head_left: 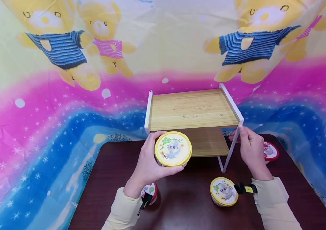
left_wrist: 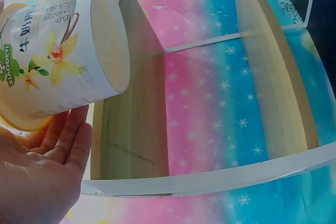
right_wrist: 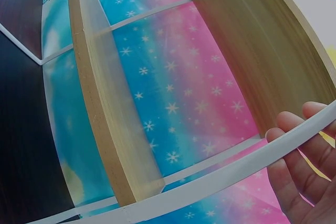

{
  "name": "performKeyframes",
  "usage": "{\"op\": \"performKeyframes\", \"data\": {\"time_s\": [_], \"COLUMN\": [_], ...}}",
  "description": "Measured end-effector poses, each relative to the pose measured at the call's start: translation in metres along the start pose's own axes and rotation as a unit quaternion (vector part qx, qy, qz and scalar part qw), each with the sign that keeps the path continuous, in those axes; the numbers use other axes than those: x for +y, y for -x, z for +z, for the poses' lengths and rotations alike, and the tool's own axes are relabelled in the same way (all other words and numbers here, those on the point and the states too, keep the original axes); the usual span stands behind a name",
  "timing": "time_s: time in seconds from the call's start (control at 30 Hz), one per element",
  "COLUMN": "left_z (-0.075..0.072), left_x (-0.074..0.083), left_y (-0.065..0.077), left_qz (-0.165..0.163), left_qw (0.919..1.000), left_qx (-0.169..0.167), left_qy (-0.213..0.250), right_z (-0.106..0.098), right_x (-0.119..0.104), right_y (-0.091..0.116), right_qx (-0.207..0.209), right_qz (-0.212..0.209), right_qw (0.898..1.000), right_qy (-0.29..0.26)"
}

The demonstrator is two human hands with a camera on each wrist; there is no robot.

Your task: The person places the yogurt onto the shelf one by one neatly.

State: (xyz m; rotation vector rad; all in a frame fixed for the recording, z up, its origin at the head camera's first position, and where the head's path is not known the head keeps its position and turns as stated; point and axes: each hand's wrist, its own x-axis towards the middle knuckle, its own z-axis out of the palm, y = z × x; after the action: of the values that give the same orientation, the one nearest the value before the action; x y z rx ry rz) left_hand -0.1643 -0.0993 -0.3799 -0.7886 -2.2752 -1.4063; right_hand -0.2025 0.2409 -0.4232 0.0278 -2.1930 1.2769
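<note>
Yellow-lidded tub clasped in the left hand, raised before a two-tier wooden shelf on a dark desk; the right hand grips the shelf's white right post. Below, a second yellow-lidded tub stands on the desk, with one red-lidded tub beyond the right hand.

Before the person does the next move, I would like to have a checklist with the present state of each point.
1. Held yellow-lidded tub gripped by the left hand: ok.
2. Its lid on: ok.
3. Right hand holding the shelf's white frame: ok.
4. Held tub apart from the two-tier shelf: cannot tell; they overlap in the head view.
5. Red-lidded tub near the left wrist fully visible: not ok; wrist and strap partly cover it.
</note>
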Motion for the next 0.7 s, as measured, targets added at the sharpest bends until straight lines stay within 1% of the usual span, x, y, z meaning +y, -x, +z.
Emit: {"op": "performKeyframes", "data": {"time_s": [0.33,0.5,0.7], "left_z": [-0.004,-0.005,-0.006], "left_x": [0.006,0.008,0.012], "left_y": [-0.004,-0.006,-0.009], "left_qz": [0.004,0.012,0.015], "left_qw": [1.0,0.9998,0.9999], "left_qx": [0.004,0.007,0.007], "left_qy": [-0.007,-0.011,-0.005], "right_z": [0.0,0.0,0.001], "right_x": [-0.002,0.0,0.001], "right_y": [0.001,0.0,0.0], "right_qx": [-0.002,0.002,0.002], "right_qz": [0.0,-0.002,-0.001], "right_qw": [1.0,1.0,1.0], "right_qy": [-0.003,0.003,0.005]}}
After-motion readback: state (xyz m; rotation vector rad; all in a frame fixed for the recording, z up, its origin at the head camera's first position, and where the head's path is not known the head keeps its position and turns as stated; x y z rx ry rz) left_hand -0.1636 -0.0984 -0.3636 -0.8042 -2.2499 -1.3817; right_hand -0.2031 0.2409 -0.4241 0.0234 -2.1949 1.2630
